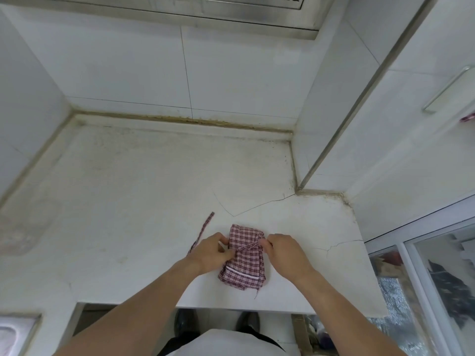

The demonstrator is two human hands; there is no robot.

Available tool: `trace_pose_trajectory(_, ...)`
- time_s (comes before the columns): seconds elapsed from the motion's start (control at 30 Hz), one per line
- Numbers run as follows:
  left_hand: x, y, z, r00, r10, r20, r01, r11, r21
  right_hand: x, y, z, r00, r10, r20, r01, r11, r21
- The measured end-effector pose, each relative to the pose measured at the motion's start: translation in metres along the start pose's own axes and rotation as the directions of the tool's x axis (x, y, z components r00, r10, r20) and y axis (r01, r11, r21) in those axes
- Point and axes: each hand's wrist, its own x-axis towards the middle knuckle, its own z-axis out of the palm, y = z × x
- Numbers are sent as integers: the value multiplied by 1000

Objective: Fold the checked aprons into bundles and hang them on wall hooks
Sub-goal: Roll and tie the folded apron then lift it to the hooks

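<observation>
Apron: checked red-and-white apron (244,258) is lying folded into a small bundle on the counter, between the two hands and touching both.
Apron tie: one strap (203,232) is trailing out past the left hand, away from the person, flat on the counter; another length is crossing the bundle's middle between the hands.
Left hand: left hand (213,250) is resting against the bundle's left edge, fingers curling in and pinching the tie there.
Right hand: right hand (281,250) is pinching the tie at the bundle's right edge, thumb and fingertips closing on it.
Surface: white countertop (128,201) is showing stains and thin cracks just beyond the hands.
Room: white tiled wall (128,73) is rising beyond the counter; a white cabinet door (424,124) with a bar handle is standing to the right of the right hand; a steel sink (15,332) corner is showing near the left elbow.
</observation>
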Motion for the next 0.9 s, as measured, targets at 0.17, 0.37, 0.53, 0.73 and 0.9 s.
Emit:
trace_pose_trajectory(0.17, -1, 8, 12, 991, 35, -126, -19, 992, 128, 4, -15, -14, 999, 28, 20, -34, 914, 405)
trace_pose_trajectory(0.37, -4, -20, -1, 978, 79, -191, -66, 995, 74, -4, 44, -17, 965, 249, 81, -262, 905, 335)
trace_pose_trajectory(0.53, -5, -30, -1, 986, -26, -164, 36, 998, 57, -4, 37, -7, 946, 292, 141, -322, 894, 311)
trace_pose_trajectory(0.73, -13, -8, -11, 982, -62, -180, 30, 984, -173, -3, 13, -4, 949, 308, 71, -308, 853, 420)
trace_pose_trajectory(0.9, -27, 28, -2, 986, 39, -164, -132, 787, -603, -5, -14, 1, 967, 239, 86, -245, 793, 558)
